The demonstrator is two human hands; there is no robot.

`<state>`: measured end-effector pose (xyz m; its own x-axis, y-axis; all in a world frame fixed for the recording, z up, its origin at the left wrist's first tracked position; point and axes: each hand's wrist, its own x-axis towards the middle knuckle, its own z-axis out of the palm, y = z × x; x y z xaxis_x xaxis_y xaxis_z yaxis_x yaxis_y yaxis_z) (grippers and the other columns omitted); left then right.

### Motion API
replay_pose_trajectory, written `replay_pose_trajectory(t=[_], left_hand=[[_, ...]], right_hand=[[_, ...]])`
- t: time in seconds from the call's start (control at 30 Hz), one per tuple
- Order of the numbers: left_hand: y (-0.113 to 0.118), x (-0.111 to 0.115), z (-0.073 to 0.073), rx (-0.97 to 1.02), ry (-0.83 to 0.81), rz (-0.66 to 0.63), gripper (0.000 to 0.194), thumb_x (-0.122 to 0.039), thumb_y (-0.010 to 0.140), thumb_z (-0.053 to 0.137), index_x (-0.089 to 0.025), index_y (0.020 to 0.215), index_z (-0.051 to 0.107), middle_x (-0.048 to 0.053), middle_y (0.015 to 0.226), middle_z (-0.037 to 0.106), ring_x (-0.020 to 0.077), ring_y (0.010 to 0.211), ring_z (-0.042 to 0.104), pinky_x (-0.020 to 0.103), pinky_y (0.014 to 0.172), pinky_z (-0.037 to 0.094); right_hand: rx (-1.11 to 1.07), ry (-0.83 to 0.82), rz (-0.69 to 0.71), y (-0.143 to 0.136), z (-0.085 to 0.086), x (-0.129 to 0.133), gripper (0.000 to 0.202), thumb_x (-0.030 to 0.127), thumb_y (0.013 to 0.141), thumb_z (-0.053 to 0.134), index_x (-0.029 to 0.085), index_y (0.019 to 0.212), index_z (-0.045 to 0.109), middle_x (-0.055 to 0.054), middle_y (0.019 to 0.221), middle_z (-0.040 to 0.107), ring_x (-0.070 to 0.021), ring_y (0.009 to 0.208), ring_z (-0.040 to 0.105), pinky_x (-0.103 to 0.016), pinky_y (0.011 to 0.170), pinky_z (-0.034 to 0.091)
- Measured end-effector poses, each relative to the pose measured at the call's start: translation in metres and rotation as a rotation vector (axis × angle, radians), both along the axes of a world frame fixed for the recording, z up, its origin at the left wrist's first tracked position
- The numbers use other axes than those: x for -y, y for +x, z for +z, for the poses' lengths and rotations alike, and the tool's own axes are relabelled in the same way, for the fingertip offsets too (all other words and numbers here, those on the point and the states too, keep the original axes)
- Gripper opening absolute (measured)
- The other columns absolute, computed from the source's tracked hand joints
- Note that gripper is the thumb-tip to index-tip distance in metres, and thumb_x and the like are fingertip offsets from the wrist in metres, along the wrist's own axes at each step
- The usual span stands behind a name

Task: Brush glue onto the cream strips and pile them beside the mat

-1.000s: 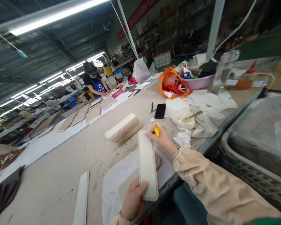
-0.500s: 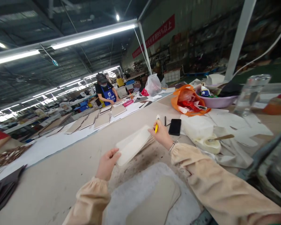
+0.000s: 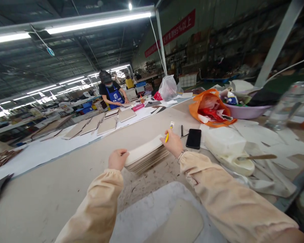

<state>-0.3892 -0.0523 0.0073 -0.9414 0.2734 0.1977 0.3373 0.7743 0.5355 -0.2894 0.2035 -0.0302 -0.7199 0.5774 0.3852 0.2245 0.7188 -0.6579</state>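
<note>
My left hand [image 3: 118, 159] is closed at the left end of a stack of pale, flat panels [image 3: 147, 156], thumb and fingers pinching the top sheet's edge. The top sheet bows slightly above the layers beneath. At the stack's right end, my right hand [image 3: 173, 144] is closed around a slim yellow tool [image 3: 167, 135] with a pale tip pointing up; its exact kind is unclear. That hand's fingers also touch the sheet's corner. Nearer to me, another pale panel [image 3: 182, 221] with rounded corners lies on a whitish slab [image 3: 144, 206].
Right of my hand are a black phone [image 3: 194, 138], a dark pen-like stick [image 3: 181, 130], and a white container [image 3: 226, 143] with a wooden-handled tool [image 3: 260, 157]. Behind them sit an orange bag [image 3: 196, 106] and a purple basin [image 3: 250, 111]. Across the table a co-worker [image 3: 114, 92] handles panels.
The top panel was tilted up towards me; now it lies flatter and the stack's layered edge shows. My left hand has risen slightly. The whole view has also shifted.
</note>
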Motion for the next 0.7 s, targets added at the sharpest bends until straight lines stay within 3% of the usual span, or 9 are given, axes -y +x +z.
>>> replay_pose_trajectory(t=[0.1, 0.2, 0.27, 0.33, 0.43, 0.53, 0.6, 0.7], left_hand=[[0.015, 0.007, -0.001, -0.045, -0.039, -0.001, 0.032, -0.038, 0.072, 0.057, -0.014, 0.089, 0.07, 0.013, 0.098, 0.067, 0.0281, 0.094, 0.061, 0.041, 0.091, 0.043], [0.053, 0.028, -0.004, -0.161, -0.022, -0.001, 0.044, -0.044, 0.077, 0.052, -0.013, 0.106, 0.064, 0.014, 0.118, 0.058, 0.0269, 0.117, 0.049, 0.039, 0.104, 0.033], [0.097, 0.048, -0.012, -0.257, 0.007, -0.051, 0.049, -0.048, 0.08, 0.05, -0.015, 0.114, 0.059, 0.013, 0.123, 0.056, 0.0251, 0.12, 0.046, 0.04, 0.106, 0.031], [0.154, 0.07, -0.026, -0.222, -0.008, -0.154, 0.053, -0.048, 0.081, 0.052, -0.017, 0.123, 0.051, 0.012, 0.127, 0.053, 0.0252, 0.121, 0.046, 0.042, 0.105, 0.033], [0.245, 0.097, -0.06, -0.05, -0.112, -0.326, 0.076, -0.051, 0.074, 0.06, -0.02, 0.138, 0.033, 0.015, 0.141, 0.04, 0.0315, 0.132, 0.034, 0.049, 0.107, 0.031], [0.307, 0.111, -0.095, 0.09, -0.256, -0.382, 0.098, -0.053, 0.066, 0.067, -0.023, 0.145, 0.017, 0.016, 0.151, 0.022, 0.0383, 0.138, 0.018, 0.059, 0.108, 0.021], [0.322, 0.114, -0.109, 0.113, -0.297, -0.373, 0.098, -0.049, 0.066, 0.067, -0.022, 0.145, 0.017, 0.016, 0.152, 0.019, 0.0388, 0.139, 0.016, 0.06, 0.109, 0.018], [0.317, 0.116, -0.114, 0.095, -0.258, -0.358, 0.088, -0.046, 0.071, 0.063, -0.017, 0.143, 0.023, 0.018, 0.148, 0.029, 0.0359, 0.136, 0.024, 0.054, 0.109, 0.023]], right_hand=[[0.005, 0.069, 0.008, 0.018, 0.004, -0.003, 0.026, 0.041, 0.079, 0.059, 0.024, 0.096, 0.049, -0.002, 0.073, 0.062, -0.0209, 0.064, 0.058, -0.029, 0.058, 0.034], [-0.045, 0.15, 0.044, 0.054, 0.008, -0.006, 0.026, 0.045, 0.085, 0.052, 0.022, 0.096, 0.05, -0.004, 0.078, 0.063, -0.0212, 0.069, 0.06, -0.029, 0.061, 0.037], [-0.089, 0.157, 0.109, 0.088, 0.007, -0.005, 0.026, 0.046, 0.088, 0.048, 0.021, 0.096, 0.051, -0.005, 0.083, 0.064, -0.0211, 0.075, 0.061, -0.03, 0.065, 0.04], [-0.107, 0.12, 0.196, 0.126, 0.003, 0.0, 0.026, 0.046, 0.088, 0.048, 0.022, 0.095, 0.051, -0.007, 0.09, 0.065, -0.0208, 0.079, 0.061, -0.031, 0.069, 0.043], [-0.093, 0.062, 0.312, 0.18, -0.011, 0.017, 0.021, 0.044, 0.087, 0.052, 0.022, 0.091, 0.051, -0.008, 0.095, 0.066, -0.0209, 0.08, 0.063, -0.033, 0.071, 0.047], [-0.077, -0.004, 0.391, 0.217, -0.026, 0.041, 0.016, 0.039, 0.087, 0.054, 0.023, 0.088, 0.05, -0.007, 0.096, 0.067, -0.0209, 0.081, 0.064, -0.034, 0.072, 0.049], [-0.067, -0.049, 0.431, 0.234, -0.031, 0.056, 0.012, 0.036, 0.087, 0.054, 0.024, 0.089, 0.051, -0.006, 0.097, 0.066, -0.021, 0.084, 0.064, -0.034, 0.075, 0.049], [-0.041, -0.12, 0.501, 0.252, -0.035, 0.075, 0.012, 0.034, 0.089, 0.05, 0.025, 0.095, 0.055, -0.006, 0.097, 0.065, -0.0216, 0.087, 0.062, -0.036, 0.078, 0.048]])
